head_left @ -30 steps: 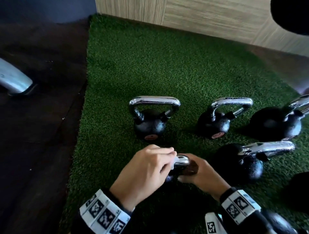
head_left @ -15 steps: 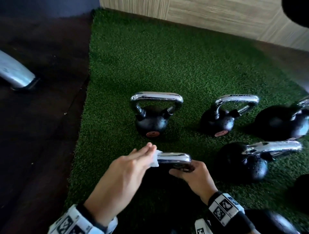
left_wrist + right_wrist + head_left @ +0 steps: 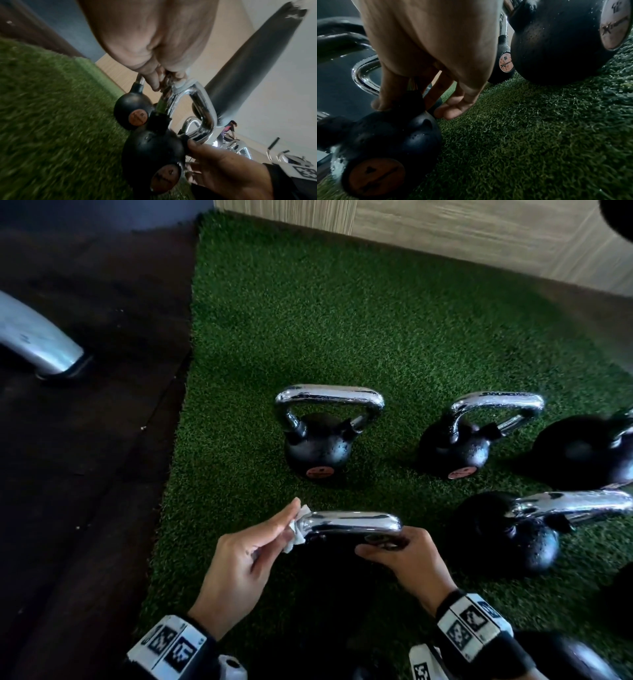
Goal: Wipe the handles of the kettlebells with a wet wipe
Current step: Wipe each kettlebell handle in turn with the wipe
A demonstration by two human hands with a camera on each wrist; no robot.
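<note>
Since a second ago the left hand (image 3: 239, 563) has slid from the middle of the nearest kettlebell's handle (image 3: 352, 522) out to its left bend, uncovering the chrome bar. It pinches the wet wipe (image 3: 297, 530) between thumb and fingertips and presses it against that corner, probably because the curve needs a small folded pad rather than a flat palm. The right hand (image 3: 407, 559) has its fingers curled round the handle's right foot, where chrome meets the black ball, thumb on the ball; the hold looks meant to steady the kettlebell against the sideways rubbing while leaving the bar free. This kettlebell (image 3: 390, 136) stands on the green turf mat (image 3: 342, 320) close to its near edge and left side. Four more kettlebells sit on the turf: one (image 3: 318, 446) straight beyond it, another (image 3: 459, 450) to that one's right, a third (image 3: 510, 535) just beside the right hand, and a large one (image 3: 582, 450) at the mat's right edge. Droplets show on their handles, so they may yet need wiping.
</note>
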